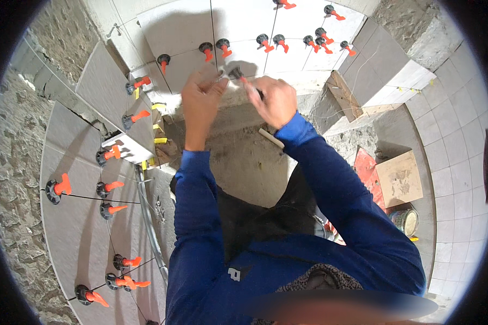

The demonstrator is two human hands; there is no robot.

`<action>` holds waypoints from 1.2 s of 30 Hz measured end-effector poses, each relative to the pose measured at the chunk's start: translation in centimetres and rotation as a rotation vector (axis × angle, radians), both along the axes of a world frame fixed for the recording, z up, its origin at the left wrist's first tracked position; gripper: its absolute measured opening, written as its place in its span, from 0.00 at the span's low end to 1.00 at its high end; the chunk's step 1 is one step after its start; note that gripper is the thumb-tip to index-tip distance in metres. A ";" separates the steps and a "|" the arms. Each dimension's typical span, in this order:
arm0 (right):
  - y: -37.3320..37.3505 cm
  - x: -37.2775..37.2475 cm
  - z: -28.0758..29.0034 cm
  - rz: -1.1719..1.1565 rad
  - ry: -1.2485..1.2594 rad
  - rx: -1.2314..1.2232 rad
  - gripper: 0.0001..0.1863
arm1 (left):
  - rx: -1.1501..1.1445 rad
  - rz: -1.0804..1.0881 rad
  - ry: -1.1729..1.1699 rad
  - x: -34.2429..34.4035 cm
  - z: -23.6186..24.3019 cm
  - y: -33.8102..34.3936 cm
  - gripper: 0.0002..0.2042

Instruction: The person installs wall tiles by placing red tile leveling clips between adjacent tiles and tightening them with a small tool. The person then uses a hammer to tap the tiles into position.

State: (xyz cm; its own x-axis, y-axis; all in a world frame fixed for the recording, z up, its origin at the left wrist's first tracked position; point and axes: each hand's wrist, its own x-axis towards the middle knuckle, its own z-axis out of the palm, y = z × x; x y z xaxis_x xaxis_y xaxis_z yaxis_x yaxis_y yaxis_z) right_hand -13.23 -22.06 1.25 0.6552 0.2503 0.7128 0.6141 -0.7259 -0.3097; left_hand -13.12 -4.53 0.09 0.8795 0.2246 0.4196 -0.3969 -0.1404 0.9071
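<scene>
Building site: tile clips [206,51], rough walls [17,157]

Holds a red-handled black clip [235,73] in the right hand [276,101], near the lower edge of the wall tiles [244,23]. Pinches a small blurred piece [220,74] in the left hand [201,100], just beside. Has similar clips [206,50] fitted along those tiles.

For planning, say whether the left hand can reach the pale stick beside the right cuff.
Probably yes: nothing visible lies between the left hand and the pale stick, though the right sleeve crowds one end and depth is unclear.
</scene>
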 end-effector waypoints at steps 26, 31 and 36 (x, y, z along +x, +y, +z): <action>5.0 9.7 2.1 -0.243 -0.052 -0.101 0.14 | 0.056 0.410 -0.043 0.6 -4.4 1.9 0.09; 5.1 9.7 1.8 -0.241 -0.131 -0.104 0.12 | 0.046 0.334 0.094 -1.8 -11.2 -0.1 0.07; 5.2 9.6 2.3 -0.275 -0.080 -0.192 0.11 | 0.059 0.246 0.134 -1.5 -15.2 0.1 0.08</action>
